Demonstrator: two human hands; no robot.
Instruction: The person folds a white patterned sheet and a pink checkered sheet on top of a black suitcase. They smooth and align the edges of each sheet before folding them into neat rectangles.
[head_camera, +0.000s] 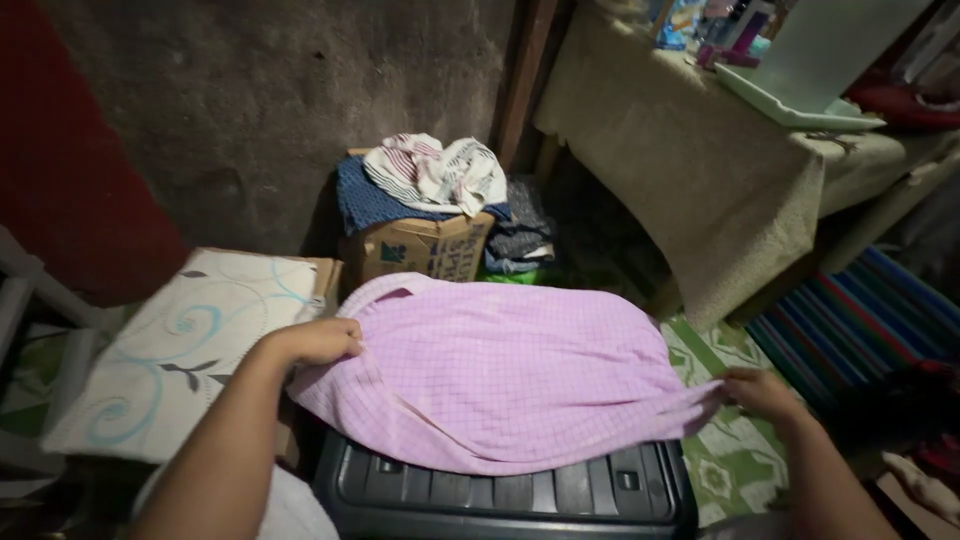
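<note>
Left hand (318, 342) pinches the pink checked cloth (500, 370) at nine o'clock, right hand (762, 392) grips its three o'clock corner; cloth lies spread over the dark plastic crate (520, 495).

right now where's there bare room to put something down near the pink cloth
The dark bin lid shows a bare strip below the pink cloth. The white swirl-patterned cushion beside the left hand is bare. The cardboard box is piled with clothes.

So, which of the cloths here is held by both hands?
The pink checked cloth, spread over the dark crate; left hand and right hand grip its edges. The striped and blue cloths lie untouched on the cardboard box.
</note>
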